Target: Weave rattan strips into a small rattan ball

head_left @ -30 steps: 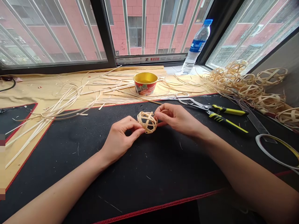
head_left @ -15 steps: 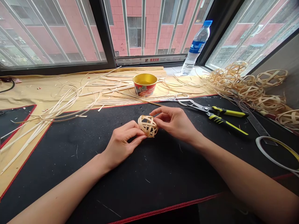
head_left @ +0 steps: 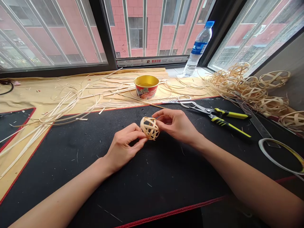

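A small open-weave ball of thin bamboo strips [head_left: 149,128] is held between both hands above a black mat. My left hand [head_left: 125,144] pinches its lower left side with the thumb and fingertips. My right hand [head_left: 175,124] grips its upper right side, with the fingertips against the strips. Loose strip ends at the ball's far side are partly hidden by my fingers. Nearest my right hand, a pair of yellow-and-black handled shears [head_left: 215,116] lies on the mat.
Loose bamboo strips [head_left: 71,101] lie on a tan cloth beyond the mat, around a gold-lined paper bowl [head_left: 146,87]. Several woven balls [head_left: 258,91] are heaped at right, beside a steel ruler [head_left: 254,123] and a strip hoop [head_left: 277,155]. A water bottle [head_left: 198,50] stands by the window.
The ball has turned a little between my fingers and sits slightly lower in view. My right hand has shifted its grip toward the ball's top. The view has tilted slightly.
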Motion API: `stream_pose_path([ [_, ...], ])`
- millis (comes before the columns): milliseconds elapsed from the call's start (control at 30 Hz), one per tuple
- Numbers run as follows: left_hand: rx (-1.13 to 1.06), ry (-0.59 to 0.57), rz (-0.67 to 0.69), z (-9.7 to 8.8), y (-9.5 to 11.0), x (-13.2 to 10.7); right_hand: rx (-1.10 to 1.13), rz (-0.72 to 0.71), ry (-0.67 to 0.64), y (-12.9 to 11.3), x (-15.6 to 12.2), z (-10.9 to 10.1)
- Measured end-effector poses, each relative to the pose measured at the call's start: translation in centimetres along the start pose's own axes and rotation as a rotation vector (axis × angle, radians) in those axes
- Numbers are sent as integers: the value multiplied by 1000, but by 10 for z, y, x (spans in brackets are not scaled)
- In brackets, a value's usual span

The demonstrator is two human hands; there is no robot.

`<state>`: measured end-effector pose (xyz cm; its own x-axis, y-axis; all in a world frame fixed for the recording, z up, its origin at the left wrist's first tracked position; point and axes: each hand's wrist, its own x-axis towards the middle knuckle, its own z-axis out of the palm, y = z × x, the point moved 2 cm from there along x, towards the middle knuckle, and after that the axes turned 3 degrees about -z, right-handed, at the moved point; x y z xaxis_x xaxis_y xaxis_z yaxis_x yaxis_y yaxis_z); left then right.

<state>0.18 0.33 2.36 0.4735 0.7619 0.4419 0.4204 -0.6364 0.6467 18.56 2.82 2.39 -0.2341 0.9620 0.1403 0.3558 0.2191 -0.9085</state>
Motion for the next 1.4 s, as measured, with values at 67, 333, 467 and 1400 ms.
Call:
stream_pose_path([
  [67,-9,-4,-8,0,0,0,3,0,0,0,0,0],
  [333,32,53,-51,-2,-1,1,48,65,-13,1,3,0],
  [467,62,154,-85,-5,4,0,13,35,33,2,3,0],
  [1400,-327,121,-522,-2,-9,2,518,272,16,13,9,2],
])
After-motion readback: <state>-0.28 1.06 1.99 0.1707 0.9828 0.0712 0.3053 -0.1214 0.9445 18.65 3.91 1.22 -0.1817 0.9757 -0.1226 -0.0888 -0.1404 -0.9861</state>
